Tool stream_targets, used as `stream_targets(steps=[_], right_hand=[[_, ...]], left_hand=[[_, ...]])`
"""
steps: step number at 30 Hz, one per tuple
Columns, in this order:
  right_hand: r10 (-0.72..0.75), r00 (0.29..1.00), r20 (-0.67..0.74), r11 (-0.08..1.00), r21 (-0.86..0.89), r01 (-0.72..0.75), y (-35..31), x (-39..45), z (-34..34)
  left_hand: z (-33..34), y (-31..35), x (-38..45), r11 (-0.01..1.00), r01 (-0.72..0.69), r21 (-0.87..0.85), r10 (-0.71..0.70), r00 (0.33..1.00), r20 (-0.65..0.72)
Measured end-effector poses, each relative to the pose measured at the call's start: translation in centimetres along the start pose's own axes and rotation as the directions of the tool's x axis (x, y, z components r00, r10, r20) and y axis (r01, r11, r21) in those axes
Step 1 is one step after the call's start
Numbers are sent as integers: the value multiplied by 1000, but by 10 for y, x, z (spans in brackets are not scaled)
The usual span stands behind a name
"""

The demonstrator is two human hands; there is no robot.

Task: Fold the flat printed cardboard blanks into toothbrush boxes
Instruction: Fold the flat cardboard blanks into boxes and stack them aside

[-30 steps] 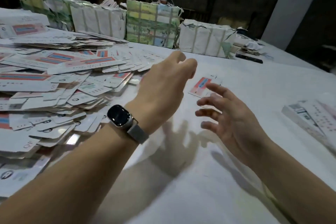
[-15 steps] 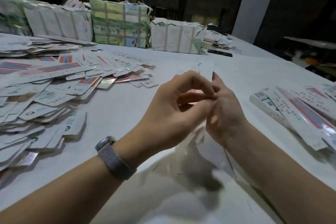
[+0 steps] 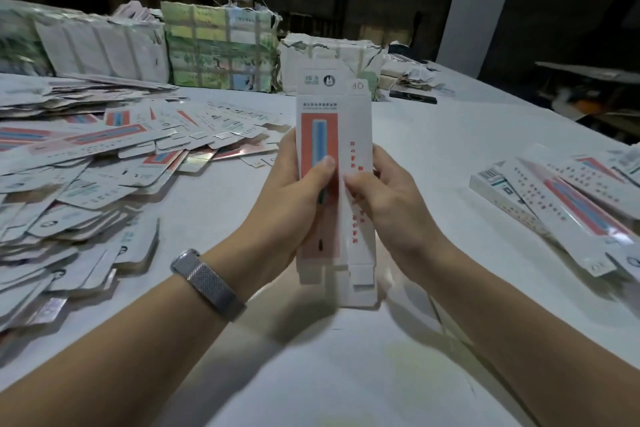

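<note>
Dark walls close in behind our long white table (image 3: pixel 450 149), with strapped bundles of stock (image 3: pixel 221 48) lined along its far edge. At far left lies the loose heap of flat blanks (image 3: pixel 86 177), fanned and overlapping across the tabletop. Moving in, our left hand (image 3: pixel 294 198), a mesh watch band (image 3: pixel 207 282) on its wrist, is closed on the left edge of one blank (image 3: pixel 334 135), thumb pressed on the red printed panel and fingers behind. We hold that blank upright between both hands, lifted over the middle of the table, its lower flaps hanging just above the surface. Our right hand (image 3: pixel 384 198) pinches the right edge the same way, thumb on the white panel beside the centre crease. At far right, finished boxes (image 3: pixel 568 204) lie in a loose pile.

We judge the card light and thin, stiff along its length but ready to bend at the scored creases, and fairly slick from its print. It should be taken by the long edges near the middle, as now, so squeezing inward pops the sleeve open; the end flaps look easy to crumple.
</note>
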State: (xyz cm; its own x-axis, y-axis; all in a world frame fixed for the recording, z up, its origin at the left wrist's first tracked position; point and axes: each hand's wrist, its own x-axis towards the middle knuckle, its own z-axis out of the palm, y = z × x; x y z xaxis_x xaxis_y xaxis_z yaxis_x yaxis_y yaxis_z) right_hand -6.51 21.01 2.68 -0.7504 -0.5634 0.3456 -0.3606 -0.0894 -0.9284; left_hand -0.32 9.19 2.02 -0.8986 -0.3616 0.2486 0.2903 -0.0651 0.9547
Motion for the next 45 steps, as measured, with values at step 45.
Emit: stream_targets(steps=[45], right_hand=[[-271, 954, -130, 845, -506, 171, -4, 13, -31]], left_hand=[[-4, -1, -3, 1000, 8, -12, -4, 947, 321]])
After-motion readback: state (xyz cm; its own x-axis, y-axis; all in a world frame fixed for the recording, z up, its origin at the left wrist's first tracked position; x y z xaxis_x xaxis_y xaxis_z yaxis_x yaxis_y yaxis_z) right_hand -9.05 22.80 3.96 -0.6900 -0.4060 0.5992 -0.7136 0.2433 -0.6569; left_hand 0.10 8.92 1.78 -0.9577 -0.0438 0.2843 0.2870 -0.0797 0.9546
